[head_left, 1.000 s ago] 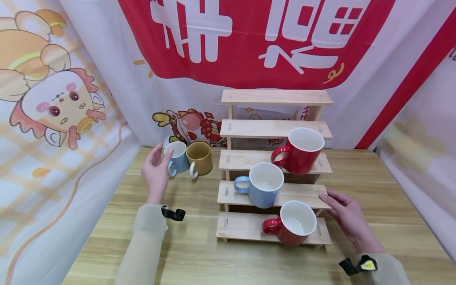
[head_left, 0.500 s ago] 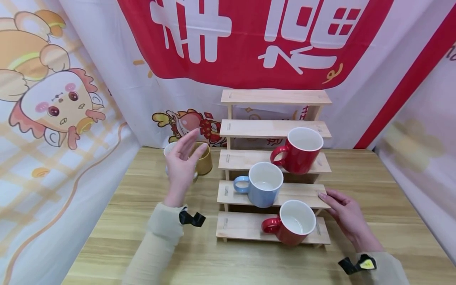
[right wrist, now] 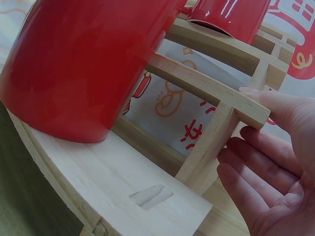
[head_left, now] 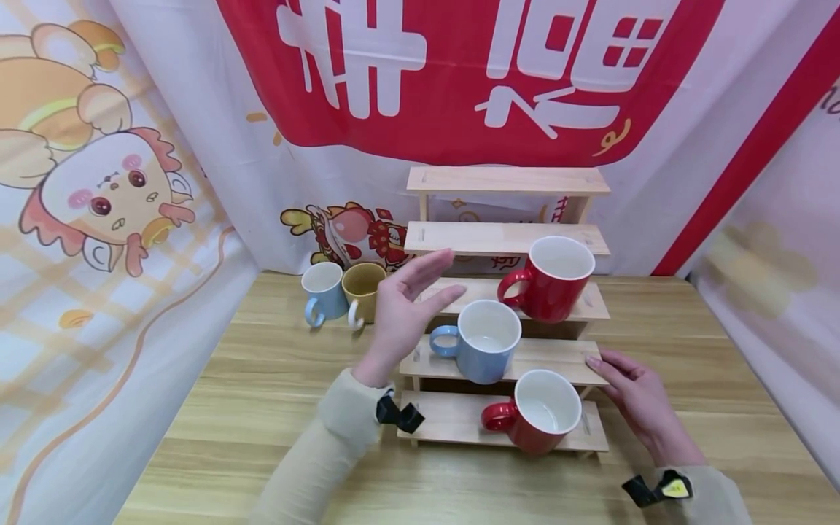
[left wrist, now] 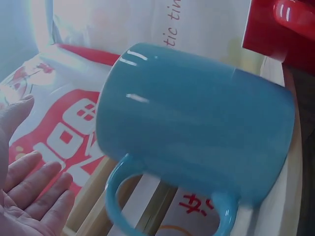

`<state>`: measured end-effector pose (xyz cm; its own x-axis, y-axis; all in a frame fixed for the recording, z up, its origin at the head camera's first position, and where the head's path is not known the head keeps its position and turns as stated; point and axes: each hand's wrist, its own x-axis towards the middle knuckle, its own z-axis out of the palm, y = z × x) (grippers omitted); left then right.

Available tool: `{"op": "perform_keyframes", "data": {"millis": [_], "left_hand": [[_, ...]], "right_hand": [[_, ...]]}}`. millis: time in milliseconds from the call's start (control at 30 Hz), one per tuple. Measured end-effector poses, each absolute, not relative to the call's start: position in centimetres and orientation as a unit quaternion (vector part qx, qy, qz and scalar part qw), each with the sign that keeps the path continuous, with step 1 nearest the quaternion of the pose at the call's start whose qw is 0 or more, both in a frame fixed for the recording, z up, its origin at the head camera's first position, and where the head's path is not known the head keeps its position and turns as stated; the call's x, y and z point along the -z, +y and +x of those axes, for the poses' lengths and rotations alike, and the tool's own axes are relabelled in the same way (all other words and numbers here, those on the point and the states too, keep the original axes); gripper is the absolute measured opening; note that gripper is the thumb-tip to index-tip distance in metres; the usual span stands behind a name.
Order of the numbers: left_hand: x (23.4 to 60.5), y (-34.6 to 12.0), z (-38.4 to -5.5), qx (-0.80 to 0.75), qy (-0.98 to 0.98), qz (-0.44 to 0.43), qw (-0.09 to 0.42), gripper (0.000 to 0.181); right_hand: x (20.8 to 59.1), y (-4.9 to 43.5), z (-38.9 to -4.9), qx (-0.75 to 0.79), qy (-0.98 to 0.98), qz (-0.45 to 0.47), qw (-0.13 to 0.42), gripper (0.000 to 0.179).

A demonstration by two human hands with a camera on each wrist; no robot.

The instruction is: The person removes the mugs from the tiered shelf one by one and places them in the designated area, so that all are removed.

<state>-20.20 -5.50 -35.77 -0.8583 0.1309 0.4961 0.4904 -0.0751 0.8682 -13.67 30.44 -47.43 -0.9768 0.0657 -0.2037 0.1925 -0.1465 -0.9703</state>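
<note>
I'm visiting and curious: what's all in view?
Table: one, light brown, underneath
Stand: one, five-step, pale wood, on table
Red mugs: two, red, bottom and third-lowest steps
Blue mugs: two, light blue, second-lowest step and table
Gold mug: one, gold, beside the table's blue mug
Printed cloth: count unclear, white and red, behind
Sleeves: two, beige, at bottom
Straps: two, black, on sleeves
Left hand: one, bare, near stand's blue mug
Right hand: one, bare, gripping second-lowest step
</note>
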Motion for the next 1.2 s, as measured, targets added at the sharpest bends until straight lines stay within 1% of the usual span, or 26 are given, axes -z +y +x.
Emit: {"op": "perform_keyframes", "data": {"millis": [200, 333, 433, 633, 867, 1067, 1200], "left_hand": [[35.6, -3.5, -21.0, 0.678, -0.683, -0.257, 0.091, 0.049], [35.7, -2.6, -21.6, 0.667, -0.697, -0.257, 0.057, 0.051], [35.8, -1.9, -22.2, 0.665, -0.704, -0.247, 0.035, 0.049], [35.9, -0.8, -22.9, 0.648, -0.726, -0.23, -0.001, 0.044], [35.5, -0.4, -23.1, 0.606, -0.763, -0.226, -0.015, 0.034], [35.4, -0.6, -23.3, 0.595, -0.772, -0.222, -0.015, 0.031], [35.3, -0.7, -23.7, 0.59, -0.777, -0.221, -0.024, 0.031]], "right_hand": [[47.3, 30.4, -13.8, 0.744, 0.66, 0.097, 0.041, 0.018], [47.3, 30.2, -13.8, 0.743, 0.662, 0.097, 0.038, 0.015], [47.3, 30.1, -13.8, 0.745, 0.659, 0.097, 0.035, 0.012], [47.3, 30.1, -13.7, 0.749, 0.655, 0.094, 0.033, 0.013], [47.3, 30.3, -13.6, 0.751, 0.652, 0.099, 0.04, 0.014], [47.5, 30.3, -13.5, 0.755, 0.648, 0.094, 0.036, 0.012], [47.6, 30.3, -13.5, 0.756, 0.647, 0.093, 0.032, 0.012]]}}
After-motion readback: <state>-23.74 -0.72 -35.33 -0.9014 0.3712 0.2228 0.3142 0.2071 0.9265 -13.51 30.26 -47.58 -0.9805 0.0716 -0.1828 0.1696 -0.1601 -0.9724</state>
